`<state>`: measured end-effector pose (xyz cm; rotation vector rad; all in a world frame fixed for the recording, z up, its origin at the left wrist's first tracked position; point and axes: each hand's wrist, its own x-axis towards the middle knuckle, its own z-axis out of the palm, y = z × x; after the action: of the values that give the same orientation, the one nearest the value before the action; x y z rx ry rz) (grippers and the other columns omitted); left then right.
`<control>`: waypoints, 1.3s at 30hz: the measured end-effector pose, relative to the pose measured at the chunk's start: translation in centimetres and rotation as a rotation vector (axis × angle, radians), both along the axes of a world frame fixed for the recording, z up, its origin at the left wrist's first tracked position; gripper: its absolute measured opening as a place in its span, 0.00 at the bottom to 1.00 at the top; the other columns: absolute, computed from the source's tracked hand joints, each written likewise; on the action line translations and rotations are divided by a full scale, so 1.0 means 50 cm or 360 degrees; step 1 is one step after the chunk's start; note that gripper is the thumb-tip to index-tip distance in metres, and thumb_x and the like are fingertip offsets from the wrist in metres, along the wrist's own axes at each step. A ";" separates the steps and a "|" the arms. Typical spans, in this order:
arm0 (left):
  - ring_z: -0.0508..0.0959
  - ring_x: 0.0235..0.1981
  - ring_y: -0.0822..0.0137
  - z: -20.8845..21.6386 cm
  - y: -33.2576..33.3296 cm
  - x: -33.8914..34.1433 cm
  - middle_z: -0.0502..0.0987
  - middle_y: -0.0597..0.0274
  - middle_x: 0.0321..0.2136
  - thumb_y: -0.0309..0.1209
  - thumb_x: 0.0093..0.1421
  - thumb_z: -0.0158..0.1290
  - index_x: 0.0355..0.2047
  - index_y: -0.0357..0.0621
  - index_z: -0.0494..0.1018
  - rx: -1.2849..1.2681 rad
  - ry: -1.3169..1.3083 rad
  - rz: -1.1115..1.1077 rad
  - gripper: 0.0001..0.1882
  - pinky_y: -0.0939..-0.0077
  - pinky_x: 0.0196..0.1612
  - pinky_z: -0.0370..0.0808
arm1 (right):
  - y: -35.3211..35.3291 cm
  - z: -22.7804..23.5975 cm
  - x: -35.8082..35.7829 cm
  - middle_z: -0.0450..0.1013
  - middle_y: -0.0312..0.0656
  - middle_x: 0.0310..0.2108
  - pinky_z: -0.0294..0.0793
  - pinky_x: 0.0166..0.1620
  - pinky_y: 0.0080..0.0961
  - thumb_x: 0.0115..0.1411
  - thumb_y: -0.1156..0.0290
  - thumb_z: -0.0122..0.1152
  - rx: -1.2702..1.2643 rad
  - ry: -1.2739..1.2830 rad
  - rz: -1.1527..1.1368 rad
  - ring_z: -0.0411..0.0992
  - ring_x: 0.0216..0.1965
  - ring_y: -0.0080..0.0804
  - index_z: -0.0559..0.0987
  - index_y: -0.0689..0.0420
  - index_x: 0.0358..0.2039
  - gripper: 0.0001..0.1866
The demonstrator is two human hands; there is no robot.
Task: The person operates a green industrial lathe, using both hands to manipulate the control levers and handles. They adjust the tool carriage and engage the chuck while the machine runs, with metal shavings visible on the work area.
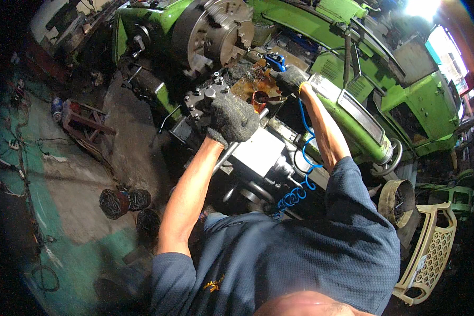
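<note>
My left hand (233, 118), in a dark grey work glove, is closed round a metal bar (224, 158) beside the lathe's tool post (195, 102). The bar shows on both sides of the fist. My right hand (292, 80), also gloved, grips a blue air blow gun (275, 62), its nozzle toward the lathe chuck (216, 37). A coiled blue air hose (305, 118) hangs beside my right forearm. Metal shavings (258, 73) lie near the chuck, and a reddish-brown cup (259, 100) stands between my hands. My right fingers are partly hidden.
The green lathe's tailstock (347, 113) with its handwheel (392, 158) stands at my right. Nearby are a round metal drum (396, 203) and a beige plastic chair (429, 253). A brown metal frame (87, 124), dark bundles (114, 204) and cables lie on the floor at left.
</note>
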<state>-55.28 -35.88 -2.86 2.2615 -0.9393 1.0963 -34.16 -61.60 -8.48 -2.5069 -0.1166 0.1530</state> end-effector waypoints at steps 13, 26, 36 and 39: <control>0.72 0.17 0.52 0.003 0.005 0.004 0.71 0.56 0.14 0.41 0.48 0.58 0.13 0.51 0.70 -0.0050 -0.0121 -0.0007 0.13 0.56 0.24 0.66 | 0.013 0.122 -0.107 0.82 0.47 0.32 0.76 0.40 0.38 0.55 0.42 0.65 -0.0222 -0.0004 0.0187 0.79 0.34 0.41 0.84 0.59 0.38 0.29; 0.73 0.17 0.51 0.006 -0.003 0.002 0.71 0.55 0.14 0.40 0.47 0.58 0.13 0.50 0.70 -0.0065 -0.0120 -0.0022 0.13 0.55 0.23 0.67 | -0.011 0.126 -0.200 0.78 0.54 0.50 0.74 0.56 0.40 0.51 0.45 0.66 -0.0429 -0.0097 -0.0036 0.77 0.51 0.51 0.76 0.53 0.57 0.37; 0.78 0.23 0.52 -0.007 0.000 0.005 0.77 0.55 0.20 0.43 0.45 0.61 0.23 0.48 0.80 0.0146 0.0093 0.0029 0.13 0.59 0.29 0.73 | -0.037 0.110 -0.217 0.69 0.51 0.62 0.68 0.63 0.39 0.51 0.50 0.68 -0.0255 -0.0109 0.0003 0.70 0.61 0.50 0.65 0.45 0.68 0.44; 0.77 0.22 0.53 -0.030 0.011 0.012 0.76 0.57 0.17 0.44 0.44 0.63 0.20 0.49 0.78 0.0004 0.0094 -0.0010 0.13 0.60 0.28 0.72 | -0.005 0.131 -0.219 0.71 0.51 0.61 0.69 0.62 0.40 0.51 0.49 0.68 -0.0265 -0.0146 -0.0049 0.70 0.60 0.50 0.68 0.48 0.65 0.42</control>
<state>-54.66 -35.33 -4.37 2.2787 -0.9234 1.0203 -45.13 -61.85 -1.95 -2.6812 -0.1067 0.0365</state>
